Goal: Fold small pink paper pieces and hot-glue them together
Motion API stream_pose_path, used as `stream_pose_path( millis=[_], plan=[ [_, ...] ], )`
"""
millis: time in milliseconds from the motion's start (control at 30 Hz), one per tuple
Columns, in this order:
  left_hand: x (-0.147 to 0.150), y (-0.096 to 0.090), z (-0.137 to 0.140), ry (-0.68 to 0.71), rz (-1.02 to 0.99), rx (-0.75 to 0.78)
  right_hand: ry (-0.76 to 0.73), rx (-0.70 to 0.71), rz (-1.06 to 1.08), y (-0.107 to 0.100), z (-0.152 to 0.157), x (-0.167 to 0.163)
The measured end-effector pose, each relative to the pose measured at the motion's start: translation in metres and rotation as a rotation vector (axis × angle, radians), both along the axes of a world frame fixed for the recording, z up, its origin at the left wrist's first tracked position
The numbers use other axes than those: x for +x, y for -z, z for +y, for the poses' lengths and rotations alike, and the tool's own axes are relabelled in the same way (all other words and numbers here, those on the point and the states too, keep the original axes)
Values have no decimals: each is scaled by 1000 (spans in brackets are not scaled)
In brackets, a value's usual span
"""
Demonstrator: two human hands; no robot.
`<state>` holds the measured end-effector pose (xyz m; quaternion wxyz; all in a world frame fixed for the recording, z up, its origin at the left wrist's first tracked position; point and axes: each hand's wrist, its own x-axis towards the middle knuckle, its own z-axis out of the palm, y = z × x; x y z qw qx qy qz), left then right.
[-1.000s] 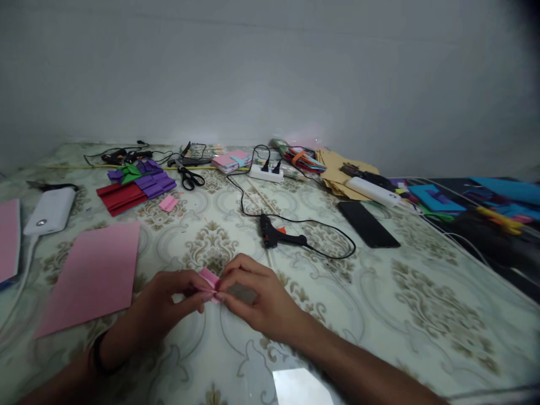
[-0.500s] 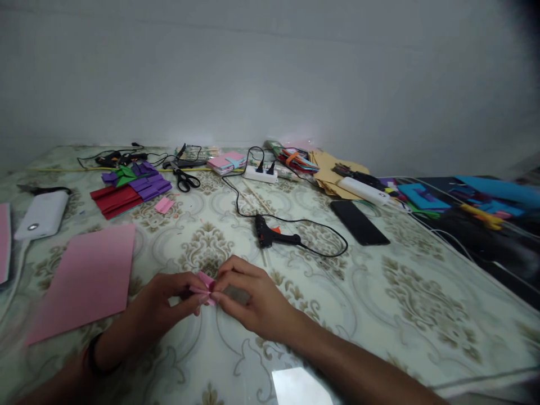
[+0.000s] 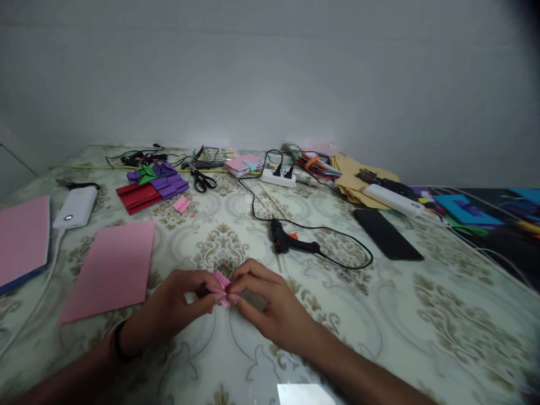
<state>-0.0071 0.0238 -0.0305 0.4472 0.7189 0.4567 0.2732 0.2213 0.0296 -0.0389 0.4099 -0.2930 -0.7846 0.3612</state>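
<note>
A small folded piece of pink paper is pinched between both hands above the patterned tablecloth. My left hand grips its left side between thumb and fingers. On the right side, the thumb and fingertips of my right hand close on the same piece, and the fingertips hide part of its folds. To the left of my hands lies a larger pink sheet. A black glue gun rests on its side beyond my right hand, with its cord looping to the right.
Scissors, folded purple paper, red paper and a pink scrap lie farther back. A power strip, a black phone and a white power bank stand around. A pink pad is at far left.
The whole scene has shifted to the right in view as the camera turned left, showing more of the pink pad. Both hands keep their pinch on the folded pink paper.
</note>
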Motion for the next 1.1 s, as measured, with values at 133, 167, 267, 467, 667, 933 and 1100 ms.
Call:
stream_pose_path(
  millis=[133,167,267,467,667,933,1100],
  plan=[
    [-2,0,3,-64,-33,-43,43,-20,2,-9,3,3],
    [-3,-2,4,-93,-63,-59,72,-26,1,-14,5,5],
    [-7,-8,10,-175,-189,-80,142,-23,-25,-32,17,8],
    [-13,-10,21,-265,-366,-198,246,60,-341,-47,95,-7],
    [-13,-5,24,-282,-404,-228,322,82,-550,-37,199,-60],
    [-13,-9,24,-282,-451,-212,448,73,-756,-13,266,-119],
    [-12,-5,24,-256,-495,-208,542,64,-798,11,273,-133]
  ],
)
